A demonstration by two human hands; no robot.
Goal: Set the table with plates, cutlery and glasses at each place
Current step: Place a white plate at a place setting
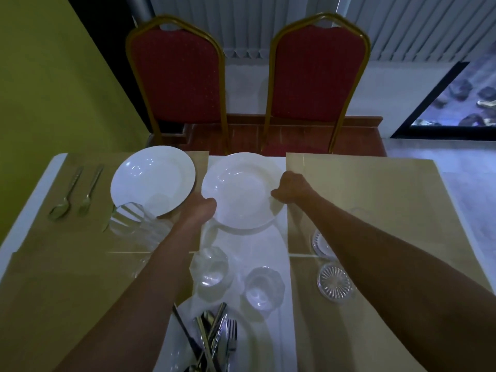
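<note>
**Hands and task item.** Both hands hold the centre plate [241,194], a white plate at the middle of the counter's far edge. The left hand [198,210] grips its near-left rim, thumb over the top of the rim. The right hand [291,187] grips its right rim, fingers curled under. The plate lies between the two hands, over the white cloth strip [257,251] that runs down the counter's middle. A shadow shows below its near rim. Whether it rests on the cloth cannot be told.

**Counter.** Tan placemats flank the strip; the far-right placemat [375,197] is just beside the right hand.
- Far-left corner: a second white plate [153,181] lies on a placemat, its rim close to the centre plate. A fork [90,193] and a spoon [62,197] lie side by side to its left. A clear tumbler [124,220] stands at its near edge.
- Middle: two more clear glasses [212,269] [264,287] stand on the white strip, between the forearms.
- Right side: two cut-glass coasters [335,281] [320,244] lie partly under the right forearm.
- Near edge: a cutlery pile [214,342] lies on the white strip.

**Room.** Two red chairs [177,76] [319,73] with gold frames stand at the far edge. A yellow-green wall [53,89] is on the left. Vertical blinds [402,22] hang behind the chairs.
</note>
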